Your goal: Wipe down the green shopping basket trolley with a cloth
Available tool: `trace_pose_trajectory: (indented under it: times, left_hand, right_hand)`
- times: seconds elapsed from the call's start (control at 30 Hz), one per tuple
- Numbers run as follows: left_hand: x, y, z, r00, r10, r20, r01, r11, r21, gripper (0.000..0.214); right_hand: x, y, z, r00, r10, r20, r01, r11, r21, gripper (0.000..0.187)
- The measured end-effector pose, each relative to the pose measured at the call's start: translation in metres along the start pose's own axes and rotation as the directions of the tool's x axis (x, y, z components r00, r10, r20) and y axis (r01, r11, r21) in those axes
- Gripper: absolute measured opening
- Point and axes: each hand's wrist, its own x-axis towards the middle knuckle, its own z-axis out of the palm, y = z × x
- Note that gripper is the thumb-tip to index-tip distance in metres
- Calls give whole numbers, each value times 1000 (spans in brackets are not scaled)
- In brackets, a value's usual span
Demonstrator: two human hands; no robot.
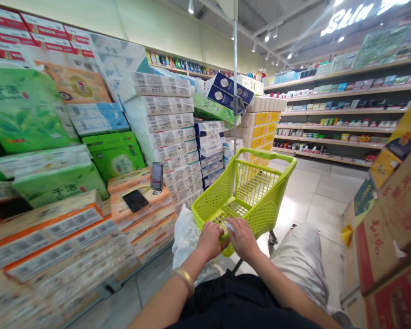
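Observation:
A lime-green plastic shopping cart stands in the aisle right in front of me, and its basket looks empty. My left hand is curled over the cart's near rim, a gold bangle on that wrist. My right hand rests beside it on the same rim, fingers bent down over the edge, with a small white thing at the fingertips that I cannot make out. A white plastic bag hangs or sits just left of the cart, below my left hand.
Stacked packs of tissue and toilet paper fill the left side, a dark phone-like slab lying on one. Cardboard boxes crowd the right. Product shelves line the far right wall. A thin metal pole rises behind the cart.

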Motion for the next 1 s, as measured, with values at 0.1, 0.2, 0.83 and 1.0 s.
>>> trace_pose_trajectory:
  times: [0.1, 0.2, 0.83, 1.0]
  left_hand:
    - [1, 3, 0, 1000, 16, -9, -16, 1000, -6, 21]
    - [2, 5, 1, 1000, 17, -23, -17, 1000, -9, 22]
    - [9, -10, 6, 987, 38, -158, -56, 992, -113, 23]
    - [3, -8, 7, 978, 23, -207, -56, 987, -153, 27]
  right_hand:
    - [7, 21, -4, 989, 104, -108, -108, 994, -29, 32]
    - [11, 20, 0, 983, 133, -127, -139, 990, -39, 34]
    - [14, 2, 0, 982, -72, 176, 76, 997, -17, 39]
    - [21, 41, -16, 997, 80, -11, -81, 995, -54, 34]
